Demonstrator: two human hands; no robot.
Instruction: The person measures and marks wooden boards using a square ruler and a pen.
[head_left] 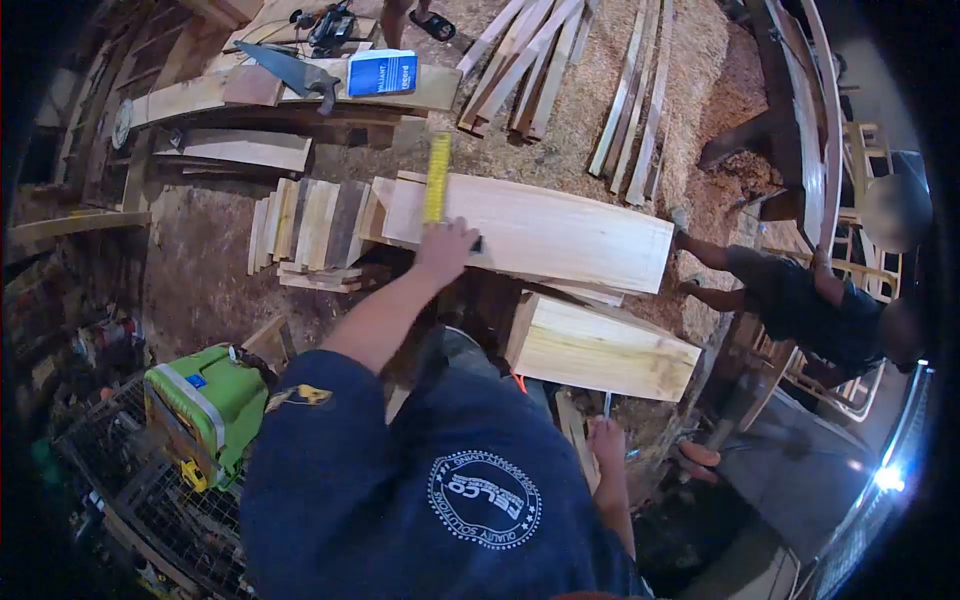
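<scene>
My left hand (447, 252) is closed on the lower end of a yellow measuring rule (437, 180), which lies across the left part of a wide pale board (560, 225). A small dark piece shows beside the fingers, perhaps part of the rule. Down to the right, my right hand (606, 440) is closed around a thin, light, metallic-looking rod (607, 404); its kind cannot be made out. The rod's tip reaches the near edge of a thick pale wood block (605, 347), which sits just below the board.
Short wood pieces (315, 222) stand in a row at left. Behind lie a handsaw (290, 72) and a blue-and-white box (382, 73) on a plank. Long strips (535, 65) rest on sawdust. A green case (205, 410) sits at lower left. Another person (810, 300) is at right.
</scene>
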